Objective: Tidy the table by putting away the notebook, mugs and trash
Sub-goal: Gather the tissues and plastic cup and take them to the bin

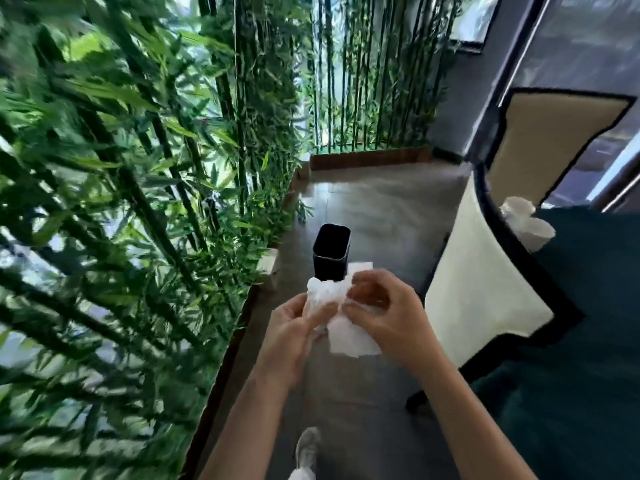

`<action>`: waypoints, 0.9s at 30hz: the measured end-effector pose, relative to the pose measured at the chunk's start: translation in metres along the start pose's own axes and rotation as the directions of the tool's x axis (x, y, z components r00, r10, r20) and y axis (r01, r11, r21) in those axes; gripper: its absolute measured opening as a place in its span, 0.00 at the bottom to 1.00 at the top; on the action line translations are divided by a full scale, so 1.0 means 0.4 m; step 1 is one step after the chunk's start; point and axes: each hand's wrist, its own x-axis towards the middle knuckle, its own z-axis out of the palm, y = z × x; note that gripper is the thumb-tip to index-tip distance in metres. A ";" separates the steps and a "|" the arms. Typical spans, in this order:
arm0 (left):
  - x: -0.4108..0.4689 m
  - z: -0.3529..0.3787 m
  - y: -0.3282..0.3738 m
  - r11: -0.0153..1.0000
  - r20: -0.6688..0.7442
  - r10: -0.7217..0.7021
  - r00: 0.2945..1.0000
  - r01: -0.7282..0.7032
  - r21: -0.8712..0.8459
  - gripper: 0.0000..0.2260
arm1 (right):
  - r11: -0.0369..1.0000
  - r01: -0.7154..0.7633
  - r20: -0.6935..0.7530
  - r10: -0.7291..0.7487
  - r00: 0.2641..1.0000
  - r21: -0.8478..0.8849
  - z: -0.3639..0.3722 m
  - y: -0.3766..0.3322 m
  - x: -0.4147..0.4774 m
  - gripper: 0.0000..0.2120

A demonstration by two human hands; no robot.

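White crumpled tissue paper [341, 320] is held between both hands in the middle of the view. My left hand [294, 334] grips its left, bunched part. My right hand [388, 313] pinches its right side, with a flat sheet hanging below. Just beyond the hands a black rectangular bin [331, 251] stands open on the grey floor. More white crumpled paper [524, 223] lies on the dark green table [588, 306] at the right.
Dense bamboo plants [121, 202] in a wooden planter line the left side and the far end. A cream chair [481, 282] with black trim stands at the right, against the table. A shoe [306, 448] shows on the floor below.
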 end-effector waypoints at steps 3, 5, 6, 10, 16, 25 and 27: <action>0.159 -0.034 0.066 0.998 -0.025 0.016 1.000 -0.017 -0.061 0.10 | 0.999 0.043 -0.046 -0.042 0.998 0.019 0.044 -0.005 0.156 0.30; 0.252 -0.048 0.108 0.998 -0.028 0.036 0.999 -0.037 -0.054 0.10 | 0.996 0.084 -0.056 -0.084 0.995 -0.012 0.069 0.003 0.252 0.31; 0.307 -0.053 0.127 0.998 -0.036 0.049 0.998 -0.051 -0.042 0.10 | 0.996 0.089 -0.066 -0.091 0.994 -0.030 0.077 0.010 0.302 0.27; 0.504 -0.050 0.172 0.999 -0.092 0.048 0.995 -0.049 -0.005 0.09 | 0.997 0.050 -0.123 -0.057 0.991 -0.060 0.089 0.057 0.479 0.11; 0.788 -0.017 0.150 0.998 -0.093 -0.059 0.994 0.062 0.028 0.12 | 0.992 0.007 -0.106 -0.021 0.994 -0.125 0.064 0.193 0.720 0.10; 1.318 0.082 0.101 0.976 -0.216 -0.182 0.959 0.203 0.081 0.16 | 0.981 -0.193 -0.108 0.190 0.976 -0.024 -0.019 0.531 1.181 0.12; 1.435 0.090 0.088 0.969 -0.242 -0.215 0.946 0.237 0.067 0.20 | 0.965 -0.263 -0.070 0.262 0.963 -0.016 -0.031 0.593 1.288 0.11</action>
